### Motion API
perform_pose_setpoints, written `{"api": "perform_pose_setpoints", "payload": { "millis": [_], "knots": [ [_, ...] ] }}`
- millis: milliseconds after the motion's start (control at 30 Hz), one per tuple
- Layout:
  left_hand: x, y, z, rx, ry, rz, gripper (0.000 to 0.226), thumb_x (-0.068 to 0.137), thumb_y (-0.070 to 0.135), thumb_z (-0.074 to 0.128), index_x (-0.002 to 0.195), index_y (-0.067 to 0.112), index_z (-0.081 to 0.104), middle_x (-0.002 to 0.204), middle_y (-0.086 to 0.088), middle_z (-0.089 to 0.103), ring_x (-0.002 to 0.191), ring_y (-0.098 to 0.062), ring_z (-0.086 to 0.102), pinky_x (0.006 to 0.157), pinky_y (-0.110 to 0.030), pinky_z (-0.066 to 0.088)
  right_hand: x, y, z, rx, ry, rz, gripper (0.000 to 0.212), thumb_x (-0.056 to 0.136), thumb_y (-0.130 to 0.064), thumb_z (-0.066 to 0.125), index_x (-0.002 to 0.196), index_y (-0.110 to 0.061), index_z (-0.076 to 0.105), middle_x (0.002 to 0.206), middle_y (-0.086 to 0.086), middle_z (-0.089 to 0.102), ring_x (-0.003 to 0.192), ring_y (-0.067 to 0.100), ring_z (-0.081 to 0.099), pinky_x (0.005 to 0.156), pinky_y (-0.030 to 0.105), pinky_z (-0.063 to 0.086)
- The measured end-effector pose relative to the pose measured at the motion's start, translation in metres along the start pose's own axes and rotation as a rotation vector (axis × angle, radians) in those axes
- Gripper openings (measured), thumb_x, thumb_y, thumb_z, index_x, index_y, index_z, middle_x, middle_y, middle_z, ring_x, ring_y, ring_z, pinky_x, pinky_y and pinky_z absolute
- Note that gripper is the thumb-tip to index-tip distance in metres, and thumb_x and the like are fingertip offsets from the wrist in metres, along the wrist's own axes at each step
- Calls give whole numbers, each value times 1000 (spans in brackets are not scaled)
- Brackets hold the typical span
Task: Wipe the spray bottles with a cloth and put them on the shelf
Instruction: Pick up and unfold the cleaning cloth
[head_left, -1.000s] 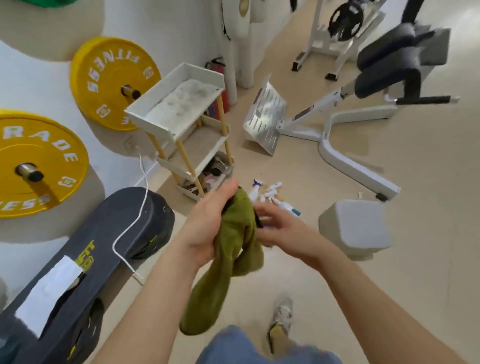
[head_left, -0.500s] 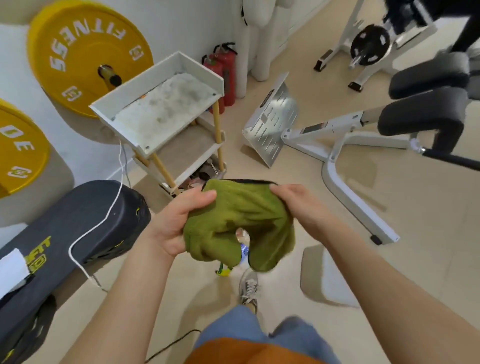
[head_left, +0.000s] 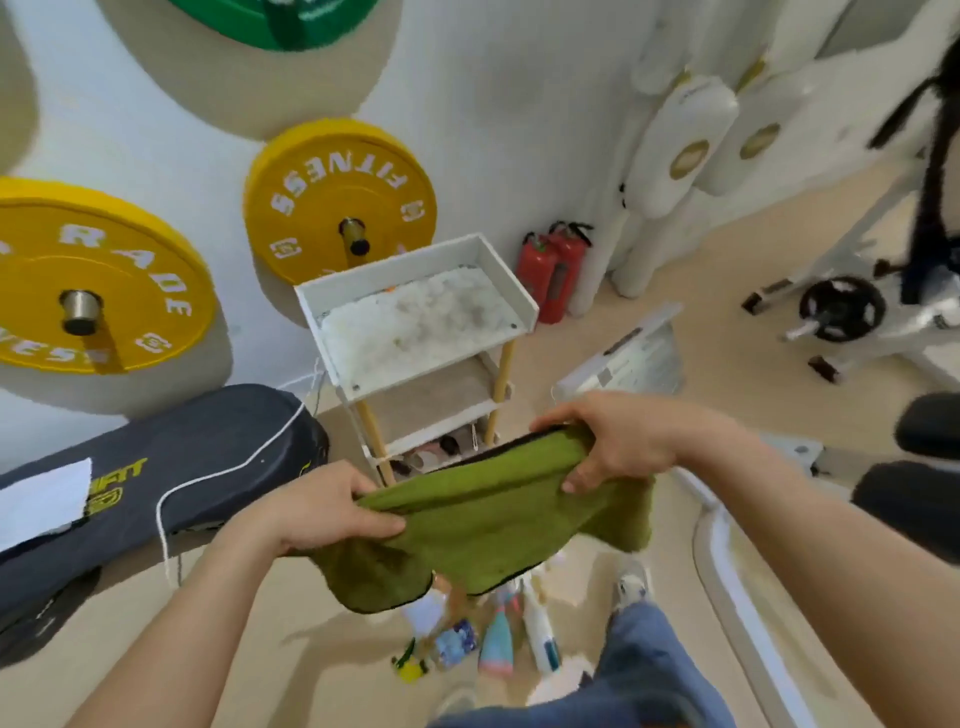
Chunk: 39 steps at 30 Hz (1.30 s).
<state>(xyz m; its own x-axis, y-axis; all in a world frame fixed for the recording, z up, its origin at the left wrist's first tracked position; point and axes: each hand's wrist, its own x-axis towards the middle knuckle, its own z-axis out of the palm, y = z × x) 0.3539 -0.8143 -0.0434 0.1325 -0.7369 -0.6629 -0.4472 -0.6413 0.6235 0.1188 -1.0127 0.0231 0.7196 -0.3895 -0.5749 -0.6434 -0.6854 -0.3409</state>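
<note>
A green cloth (head_left: 498, 514) is being held stretched between both hands, the left hand (head_left: 322, 506) gripping one edge and the right hand (head_left: 618, 447) the other. The spray bottles (head_left: 493, 634) are lying on the floor directly below, nearer the right hand, long axes pointing roughly away from the person. The shelf (head_left: 415, 317) is standing beyond, untouched
</note>
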Motion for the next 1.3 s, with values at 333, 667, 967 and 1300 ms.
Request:
{"api": "perform_pose_setpoints", "payload": {
  "millis": [333,667,967,1300],
  "knots": [
    [-6,-38,84,-120,828,-425,44,69,53,79,59,17,57,53,0,55,53,-14,53,54,-29,44,108,58,10,176,-277,-418,15,88,-29,73,87,-14,71,70,-5,61,64,5,55,66,28,43],
    [-38,-107,198,-1313,990,-303,21,97,20,58,93,4,71,86,-17,74,73,-24,70,64,-29,59,127,10,134,1228,-650,-179,31,90,-8,54,118,-1,66,110,23,71,89,23,72,74,30,62],
    [110,-215,237,-1794,706,-296,46,93,55,52,97,14,74,90,-10,76,77,-21,73,74,-31,56,200,17,303,1755,-619,215,40,85,-31,53,101,-5,79,114,16,73,93,27,75,73,43,62],
    [266,-316,258,-1621,732,77,33,99,29,48,95,5,70,78,-11,74,69,-20,72,71,-30,60,320,83,430,1775,-670,-146,57,66,-40,79,113,-8,75,123,18,69,107,32,70,91,51,55]
  ]
}}
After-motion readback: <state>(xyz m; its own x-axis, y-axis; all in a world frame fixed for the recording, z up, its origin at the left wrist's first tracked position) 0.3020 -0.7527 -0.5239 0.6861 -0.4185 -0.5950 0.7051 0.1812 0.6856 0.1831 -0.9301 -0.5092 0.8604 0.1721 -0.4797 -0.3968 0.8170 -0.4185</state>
